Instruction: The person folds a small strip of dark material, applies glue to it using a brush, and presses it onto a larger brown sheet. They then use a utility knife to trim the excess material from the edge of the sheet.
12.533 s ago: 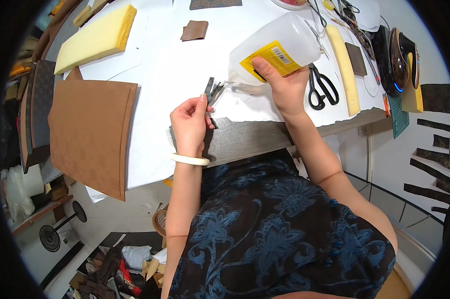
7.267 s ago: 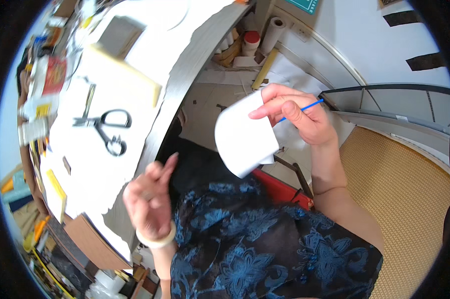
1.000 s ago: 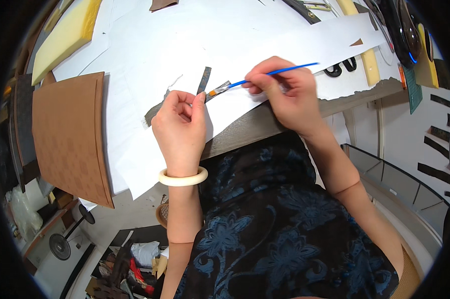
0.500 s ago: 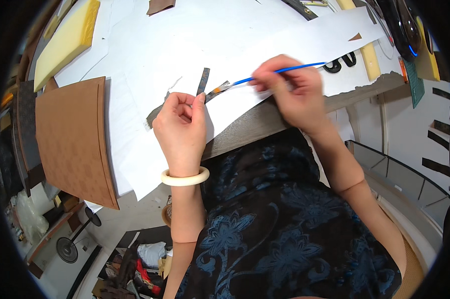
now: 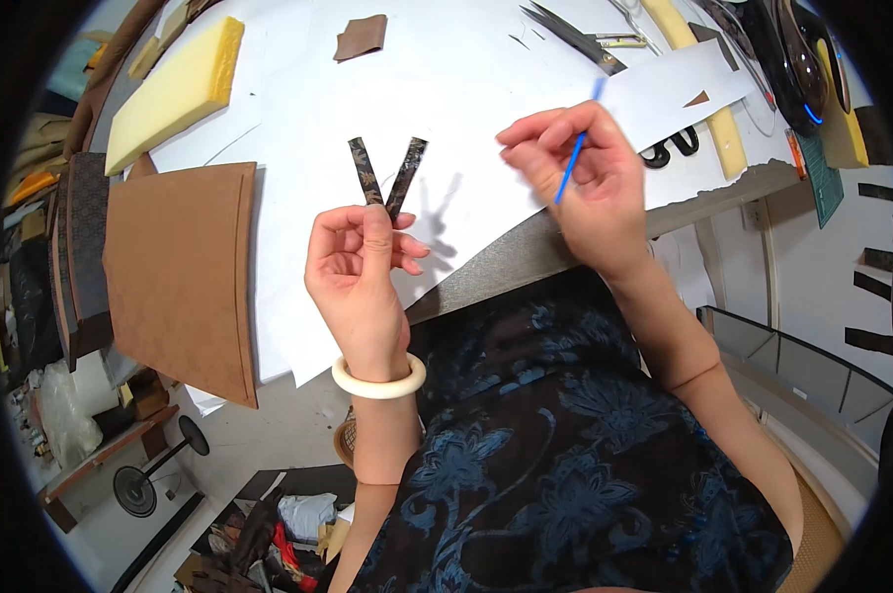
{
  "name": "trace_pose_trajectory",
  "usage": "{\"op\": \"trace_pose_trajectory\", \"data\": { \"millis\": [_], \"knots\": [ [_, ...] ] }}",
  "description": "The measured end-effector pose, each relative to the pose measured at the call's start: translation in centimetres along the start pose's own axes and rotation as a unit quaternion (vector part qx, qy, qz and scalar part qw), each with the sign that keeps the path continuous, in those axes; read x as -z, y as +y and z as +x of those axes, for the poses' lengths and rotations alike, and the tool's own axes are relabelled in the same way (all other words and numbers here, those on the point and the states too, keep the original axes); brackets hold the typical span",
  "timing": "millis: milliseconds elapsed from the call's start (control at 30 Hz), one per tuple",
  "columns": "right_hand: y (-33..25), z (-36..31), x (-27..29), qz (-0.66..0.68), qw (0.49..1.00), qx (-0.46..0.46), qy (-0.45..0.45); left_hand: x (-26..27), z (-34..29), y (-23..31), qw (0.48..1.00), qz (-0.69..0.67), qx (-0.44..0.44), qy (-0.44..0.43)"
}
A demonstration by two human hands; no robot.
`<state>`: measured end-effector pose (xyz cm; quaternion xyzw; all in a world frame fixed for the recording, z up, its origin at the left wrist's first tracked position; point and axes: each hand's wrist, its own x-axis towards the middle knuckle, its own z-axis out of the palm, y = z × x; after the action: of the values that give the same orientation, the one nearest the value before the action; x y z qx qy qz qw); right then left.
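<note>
The blue paintbrush was lifted away in the right hand, fingers bent, while dark strips were pinched by the left hand.

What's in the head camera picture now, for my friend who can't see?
A person's left hand pinches two dark patterned strip ends in a V, while the right hand holds a thin blue handle. White paper covers much of the table, with a brown panel and yellow foam slab at left and partly covered scissors at right.
</note>
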<state>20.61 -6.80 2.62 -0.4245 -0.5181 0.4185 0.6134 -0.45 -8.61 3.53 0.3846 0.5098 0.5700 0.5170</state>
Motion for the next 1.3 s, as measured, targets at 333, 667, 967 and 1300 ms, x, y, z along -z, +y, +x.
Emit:
{"op": "trace_pose_trajectory", "data": {
  "millis": [333,667,967,1300],
  "knots": [
    [-1.8,-0.8,-4.4,0.133,0.989,-0.039,-0.053,-1.7,-2.0,1.5,0.991,-0.135,-0.001,-0.011],
    [-2.4,-1.2,-3.2,0.175,0.979,-0.083,-0.063,-2.3,-3.5,1.4,0.997,-0.035,-0.054,-0.046],
    [-2.2,-1.2,-2.9,0.19,0.977,-0.084,-0.049,-2.8,-4.1,1.5,0.996,-0.017,-0.057,-0.071],
    [-1.7,-1.4,-2.6,0.205,0.973,-0.095,-0.049,-3.1,-3.9,1.3,0.995,-0.053,-0.044,-0.069]
  ]
}}
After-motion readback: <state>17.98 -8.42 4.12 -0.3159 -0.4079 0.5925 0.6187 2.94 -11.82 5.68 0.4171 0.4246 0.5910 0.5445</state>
